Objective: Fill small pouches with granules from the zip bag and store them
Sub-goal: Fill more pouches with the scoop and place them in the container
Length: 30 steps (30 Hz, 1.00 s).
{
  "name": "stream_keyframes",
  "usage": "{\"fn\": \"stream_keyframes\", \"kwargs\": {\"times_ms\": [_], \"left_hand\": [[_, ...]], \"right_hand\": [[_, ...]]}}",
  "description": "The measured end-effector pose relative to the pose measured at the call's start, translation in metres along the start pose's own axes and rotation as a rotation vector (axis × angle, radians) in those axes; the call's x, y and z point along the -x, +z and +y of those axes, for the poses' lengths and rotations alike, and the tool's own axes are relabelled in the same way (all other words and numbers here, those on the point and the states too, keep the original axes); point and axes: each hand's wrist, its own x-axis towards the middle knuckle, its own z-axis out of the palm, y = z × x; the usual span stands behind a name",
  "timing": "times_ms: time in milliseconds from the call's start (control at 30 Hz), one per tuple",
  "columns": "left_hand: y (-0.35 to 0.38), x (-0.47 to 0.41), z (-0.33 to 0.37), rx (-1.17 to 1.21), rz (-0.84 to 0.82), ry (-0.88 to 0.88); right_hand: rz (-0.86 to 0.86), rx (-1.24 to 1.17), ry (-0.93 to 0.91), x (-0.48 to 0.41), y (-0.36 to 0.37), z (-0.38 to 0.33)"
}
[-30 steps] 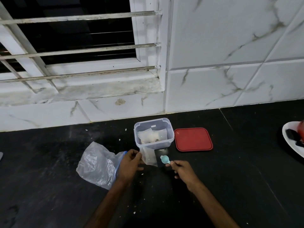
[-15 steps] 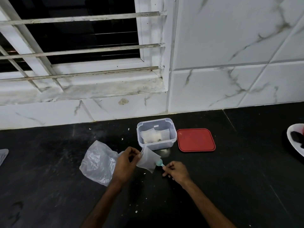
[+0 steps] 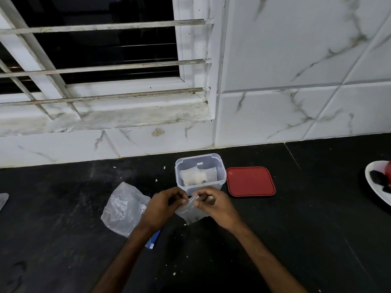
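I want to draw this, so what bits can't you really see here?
- Head view, pouch mouth: covered by the left hand and right hand pinching it.
- Head view, plate: cut off by the right edge.
- Head view, blue strip: mostly under the left forearm.
- Head view, container contents: too blurry to count.

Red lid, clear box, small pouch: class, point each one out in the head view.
Red lid (image 3: 250, 181): head view, centre of its flat top.
Clear box (image 3: 222, 176): head view, its right wall.
Small pouch (image 3: 190, 214): head view, lower body below its pinched top.
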Motion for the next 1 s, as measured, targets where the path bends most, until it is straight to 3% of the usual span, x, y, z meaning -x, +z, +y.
{"fn": "stream_keyframes", "kwargs": {"times_ms": [167,267,467,667,767,1000], "left_hand": [[0.002,0.008,0.007,0.132,0.047,0.052],[0.002,0.017,0.010,0.292,0.077,-0.003],[0.007,0.022,0.009,0.372,0.231,-0.083],[-0.004,0.017,0.007,0.187,0.236,-0.026],[-0.009,0.018,0.007,0.096,0.200,0.050],[-0.002,0.020,0.012,0.363,0.259,-0.026]], "right_hand": [[0.118,-0.037,0.062,0.002,0.007,-0.003],[0.209,-0.048,0.040,0.005,0.013,-0.003],[0.263,-0.084,0.054,0.009,0.025,-0.015],[0.135,-0.224,0.032,0.013,0.030,-0.027],[0.160,-0.136,-0.006,0.013,0.036,-0.030],[0.355,-0.068,0.003,0.004,0.039,-0.028]]}}
